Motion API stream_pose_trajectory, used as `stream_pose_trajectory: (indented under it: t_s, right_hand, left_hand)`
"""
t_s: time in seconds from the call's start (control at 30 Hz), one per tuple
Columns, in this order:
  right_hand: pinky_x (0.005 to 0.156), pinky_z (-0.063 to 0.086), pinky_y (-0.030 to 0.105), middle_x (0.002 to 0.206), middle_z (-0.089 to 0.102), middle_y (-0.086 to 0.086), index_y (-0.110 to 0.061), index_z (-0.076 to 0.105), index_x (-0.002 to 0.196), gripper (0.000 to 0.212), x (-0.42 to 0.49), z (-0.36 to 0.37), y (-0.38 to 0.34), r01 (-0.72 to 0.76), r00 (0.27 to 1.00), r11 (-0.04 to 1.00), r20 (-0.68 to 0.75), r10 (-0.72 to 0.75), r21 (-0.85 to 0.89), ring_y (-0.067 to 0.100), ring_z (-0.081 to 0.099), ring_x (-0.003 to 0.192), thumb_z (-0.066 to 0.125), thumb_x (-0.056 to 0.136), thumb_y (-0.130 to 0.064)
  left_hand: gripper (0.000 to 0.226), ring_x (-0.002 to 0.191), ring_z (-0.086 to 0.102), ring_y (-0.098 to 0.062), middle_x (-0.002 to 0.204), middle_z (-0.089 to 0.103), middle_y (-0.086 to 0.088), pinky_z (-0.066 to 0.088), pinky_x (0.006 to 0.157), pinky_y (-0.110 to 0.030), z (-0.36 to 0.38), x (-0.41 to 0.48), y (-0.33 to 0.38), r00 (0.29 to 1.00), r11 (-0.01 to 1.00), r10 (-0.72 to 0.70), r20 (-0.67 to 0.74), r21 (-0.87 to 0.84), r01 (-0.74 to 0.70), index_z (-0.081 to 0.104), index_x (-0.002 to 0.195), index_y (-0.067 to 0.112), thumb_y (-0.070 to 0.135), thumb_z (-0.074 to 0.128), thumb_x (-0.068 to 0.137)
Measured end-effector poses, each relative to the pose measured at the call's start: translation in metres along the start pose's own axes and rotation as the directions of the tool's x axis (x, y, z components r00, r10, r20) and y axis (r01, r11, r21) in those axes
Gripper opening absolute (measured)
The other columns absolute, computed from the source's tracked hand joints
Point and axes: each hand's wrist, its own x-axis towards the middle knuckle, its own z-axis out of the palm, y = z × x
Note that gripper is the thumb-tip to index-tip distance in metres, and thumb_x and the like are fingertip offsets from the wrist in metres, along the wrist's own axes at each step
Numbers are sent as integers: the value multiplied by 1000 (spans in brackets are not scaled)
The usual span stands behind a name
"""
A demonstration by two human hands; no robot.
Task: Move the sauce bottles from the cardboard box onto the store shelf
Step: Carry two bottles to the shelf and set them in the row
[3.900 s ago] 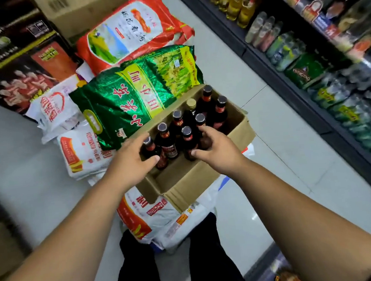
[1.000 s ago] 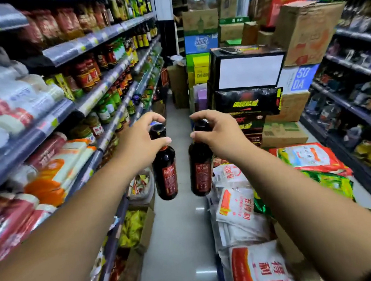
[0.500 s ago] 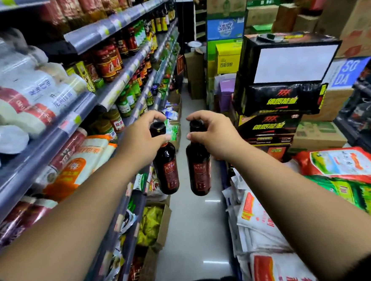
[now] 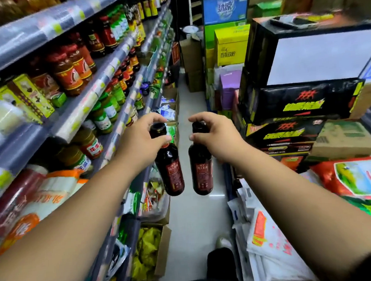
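Note:
Two dark sauce bottles with red labels hang upright in the air over the aisle floor, side by side. My left hand [image 4: 139, 141] grips the neck of the left bottle [image 4: 170, 172]. My right hand [image 4: 216, 138] grips the neck of the right bottle [image 4: 201, 172]. Both hands are held out in front of me, just right of the store shelf [image 4: 89, 101], whose tiers are packed with jars and bottles. The cardboard box is out of view.
Stacked black cartons [image 4: 300, 101] and cardboard boxes [image 4: 344, 138] crowd the right side of the aisle. Rice and flour bags [image 4: 356, 179] lie low on the right. More boxes [image 4: 193, 63] block the far end. A narrow strip of floor [image 4: 194, 216] runs between.
Since the box, both hands lifted a bottle each and I turned toward the shelf. Over the last second the view has moved closer to the shelf; the bottles stay held at the same height.

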Motion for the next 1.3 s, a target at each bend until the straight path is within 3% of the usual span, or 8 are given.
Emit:
stream_pose_trajectory:
  t_s: [0.17,0.3,0.47,0.6,0.77,0.87,1.07,1.3]
  right_hand:
    - [98,54,38,109,70,-5,-26,71,116,42,116,-22,42,-3,1000,998,14,4,-64,17,67,103,85,78,-15]
    - [96,52,28,106,67,-11,-24,71,118,42,202,-43,48,52,998,993,33,-48,-107,9,64,98,83,80,-13]
    - [96,52,30,105,67,-13,-25,72,117,41,309,-48,60,74,997,993,4,-74,-88,8,63,97,83,79,-15]
    - [92,52,27,104,67,-11,-24,72,117,43,398,-42,76,69,997,996,-33,-71,-58,7,62,95,85,78,-17]
    - [92,52,28,109,71,-10,-27,72,117,44,510,-33,99,89,991,991,-93,-98,-99,10,66,99,85,76,-19]
    - [94,52,28,108,70,-13,-26,70,120,47,576,-35,106,84,986,991,-136,-98,-104,8,66,102,85,76,-19]
    - [94,52,28,106,67,-12,-27,70,118,43,701,-53,124,55,968,994,-238,-76,-94,11,65,101,84,78,-18]
    - [91,53,27,103,67,-10,-24,69,120,44,846,-75,171,44,980,997,-191,-57,-71,12,66,99,84,79,-17]
  left_hand:
    - [38,97,66,-14,104,69,14,54,90,-42,38,116,-5,998,997,-4,-63,-79,-1,59,97,49,28,79,73]
    - [39,94,65,-16,102,68,13,54,89,-41,51,204,0,996,992,-28,-85,-128,17,58,93,51,24,79,74]
    - [36,92,63,-9,98,65,18,47,79,-19,55,307,2,993,995,16,-121,-97,-28,61,98,39,16,79,77]
    - [39,91,65,-13,104,68,12,54,83,-33,63,399,-14,996,997,25,-90,-73,-32,59,99,43,21,80,74]
    - [41,78,60,-2,89,65,19,53,83,-30,81,521,-39,996,990,80,-46,-110,-85,62,97,39,16,83,71]
    - [40,89,69,-12,96,71,13,57,85,-41,87,598,-46,995,984,96,-35,-149,-100,62,94,44,26,82,64]
    - [41,97,65,-13,98,66,13,49,84,-27,90,738,-43,980,978,182,-82,-90,-189,58,89,43,12,82,74]
    - [39,101,66,-13,104,69,11,53,91,-39,123,886,-61,979,983,169,-112,-54,-175,64,98,38,17,83,71]
